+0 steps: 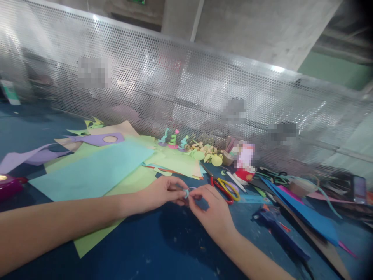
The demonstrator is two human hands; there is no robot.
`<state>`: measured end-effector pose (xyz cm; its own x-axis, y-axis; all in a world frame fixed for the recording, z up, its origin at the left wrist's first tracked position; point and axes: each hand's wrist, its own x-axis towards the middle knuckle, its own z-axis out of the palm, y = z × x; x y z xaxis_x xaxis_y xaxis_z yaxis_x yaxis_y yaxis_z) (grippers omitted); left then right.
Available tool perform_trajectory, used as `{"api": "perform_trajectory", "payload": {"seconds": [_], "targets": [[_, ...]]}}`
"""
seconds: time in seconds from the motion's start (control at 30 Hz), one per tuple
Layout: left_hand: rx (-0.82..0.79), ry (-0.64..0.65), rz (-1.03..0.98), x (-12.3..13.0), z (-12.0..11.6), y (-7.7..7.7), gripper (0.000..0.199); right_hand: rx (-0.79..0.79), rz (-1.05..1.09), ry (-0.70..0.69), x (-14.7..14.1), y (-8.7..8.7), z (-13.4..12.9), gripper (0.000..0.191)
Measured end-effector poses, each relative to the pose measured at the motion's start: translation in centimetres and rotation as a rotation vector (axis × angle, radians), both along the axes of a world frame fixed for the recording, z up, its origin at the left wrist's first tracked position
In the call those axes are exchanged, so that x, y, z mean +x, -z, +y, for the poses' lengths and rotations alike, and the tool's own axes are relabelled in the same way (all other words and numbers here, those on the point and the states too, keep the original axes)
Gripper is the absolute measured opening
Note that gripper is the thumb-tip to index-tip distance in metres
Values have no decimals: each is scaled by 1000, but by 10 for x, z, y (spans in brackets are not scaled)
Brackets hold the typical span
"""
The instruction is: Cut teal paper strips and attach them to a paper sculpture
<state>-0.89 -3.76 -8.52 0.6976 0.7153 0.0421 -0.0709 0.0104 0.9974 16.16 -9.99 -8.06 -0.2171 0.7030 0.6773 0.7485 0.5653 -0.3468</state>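
Observation:
My left hand (163, 191) and my right hand (212, 203) meet just above the dark blue table, fingertips pinched together. Between them is a small light blue curled paper piece (187, 193), partly hidden by the fingers. Both hands appear to grip it. Under my left forearm lie a light blue paper sheet (93, 169) and a green paper sheet (96, 239). Scissors with red and yellow handles (229, 189) lie right beyond my right hand. Small spiral paper figures (174, 139) stand behind the papers.
A blue glue gun (281, 233) lies at the right, beside blue paper strips (304, 210). A red and white cup (244, 175) stands behind the scissors. Purple paper with a round hole (96, 139) lies back left. A perforated metal screen (163, 81) runs along the table's far edge.

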Motion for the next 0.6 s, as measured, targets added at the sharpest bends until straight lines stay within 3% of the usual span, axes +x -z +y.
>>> {"api": "perform_trajectory", "payload": {"seconds": [0.23, 0.47, 0.6], "targets": [[37, 9, 43, 0, 1, 2, 28, 25, -61, -17, 1, 1, 2, 11], [51, -12, -22, 0, 1, 0, 32, -149, 155, 24, 3, 3, 8, 7], [25, 3, -44, 0, 1, -1, 31, -155, 185, 14, 4, 4, 8, 12]]}}
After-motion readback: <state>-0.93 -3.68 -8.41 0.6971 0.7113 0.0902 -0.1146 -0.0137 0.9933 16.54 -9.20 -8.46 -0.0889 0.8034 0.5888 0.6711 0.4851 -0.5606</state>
